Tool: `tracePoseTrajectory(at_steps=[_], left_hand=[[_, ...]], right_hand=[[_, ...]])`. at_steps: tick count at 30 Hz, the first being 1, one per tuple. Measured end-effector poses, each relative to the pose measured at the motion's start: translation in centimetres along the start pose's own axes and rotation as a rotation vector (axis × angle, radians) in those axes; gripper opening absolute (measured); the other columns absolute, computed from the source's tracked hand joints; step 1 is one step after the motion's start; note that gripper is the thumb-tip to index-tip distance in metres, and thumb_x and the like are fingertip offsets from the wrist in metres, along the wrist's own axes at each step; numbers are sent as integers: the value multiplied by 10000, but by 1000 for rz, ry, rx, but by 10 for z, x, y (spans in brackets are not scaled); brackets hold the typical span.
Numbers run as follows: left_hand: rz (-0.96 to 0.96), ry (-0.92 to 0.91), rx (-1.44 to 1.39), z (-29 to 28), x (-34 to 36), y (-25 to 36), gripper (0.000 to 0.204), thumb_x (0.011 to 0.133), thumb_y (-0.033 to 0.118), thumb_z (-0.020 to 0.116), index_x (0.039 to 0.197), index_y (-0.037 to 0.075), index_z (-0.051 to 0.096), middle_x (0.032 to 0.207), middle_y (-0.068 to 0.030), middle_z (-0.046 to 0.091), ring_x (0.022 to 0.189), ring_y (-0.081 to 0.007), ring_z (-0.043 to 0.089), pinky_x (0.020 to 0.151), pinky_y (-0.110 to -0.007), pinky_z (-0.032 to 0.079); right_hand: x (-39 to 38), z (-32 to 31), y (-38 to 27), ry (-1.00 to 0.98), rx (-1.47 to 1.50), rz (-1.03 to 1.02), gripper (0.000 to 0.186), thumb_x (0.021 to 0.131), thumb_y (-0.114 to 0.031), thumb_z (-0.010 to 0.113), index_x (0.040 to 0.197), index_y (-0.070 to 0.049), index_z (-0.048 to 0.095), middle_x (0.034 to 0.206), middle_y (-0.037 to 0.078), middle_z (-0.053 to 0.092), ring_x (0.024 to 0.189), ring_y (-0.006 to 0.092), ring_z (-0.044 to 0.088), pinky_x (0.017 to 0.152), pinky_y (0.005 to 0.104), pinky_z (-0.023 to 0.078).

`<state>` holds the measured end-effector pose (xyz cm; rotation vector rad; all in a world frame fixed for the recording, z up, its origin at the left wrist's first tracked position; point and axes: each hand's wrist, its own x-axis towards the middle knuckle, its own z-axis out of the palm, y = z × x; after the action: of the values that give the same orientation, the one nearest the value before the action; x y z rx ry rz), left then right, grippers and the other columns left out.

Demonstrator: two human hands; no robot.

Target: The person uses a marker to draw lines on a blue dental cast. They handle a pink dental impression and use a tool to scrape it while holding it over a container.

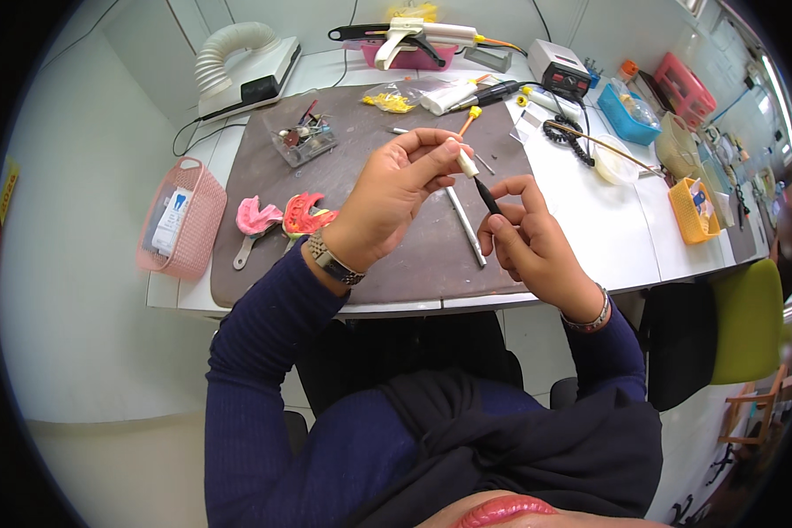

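Observation:
My left hand (394, 189) pinches a small white cylindrical piece (467, 164) between thumb and finger, over the grey mat (273, 277). My right hand (537, 242) grips a slim black tool (484, 194), whose upper end meets the lower end of the white piece. A long silver-white rod (466, 229) lies on the mat beneath them. Left of my left wrist are a pink dental impression (257, 216) and a red one (302, 211) in metal trays.
Around the mat are a pink basket (198, 216), a hose unit (268, 75), a compartment box (304, 141), a hand gun tool (400, 40), a control box (559, 66), blue (625, 114) and yellow (693, 216) baskets. A green chair (744, 321) stands right of me.

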<state>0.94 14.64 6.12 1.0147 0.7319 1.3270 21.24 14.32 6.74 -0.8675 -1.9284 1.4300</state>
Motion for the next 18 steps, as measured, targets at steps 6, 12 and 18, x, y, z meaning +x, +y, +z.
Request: tracePoseTrajectory(at_steps=[6,12,18], left_hand=[[208,-79,237,-1,-33,-10,129,899,137,614,969,37,574,903,-43,638,875,-103,600,766,-258,468],[441,-318,1022,4,-73,-9,154,886,143,589,998,55,532,757,-125,622,671,-262,639,576,-344,476],[377,-176,942,11,-94,-13,195,925,132,525,1098,66,462,754,-139,627,618,-331,632,529,-381,467]], right_hand=[[-8,12,-3,-40,-65,8,165,939,-62,498,1068,-24,401,742,49,592,632,88,551,560,228,418],[-27,24,-2,-277,-324,-115,229,882,-8,559,1040,-7,393,804,141,643,691,266,656,630,323,488],[-33,33,-5,-396,-289,-75,330,869,2,565,1139,-1,377,833,145,661,753,308,670,683,350,509]])
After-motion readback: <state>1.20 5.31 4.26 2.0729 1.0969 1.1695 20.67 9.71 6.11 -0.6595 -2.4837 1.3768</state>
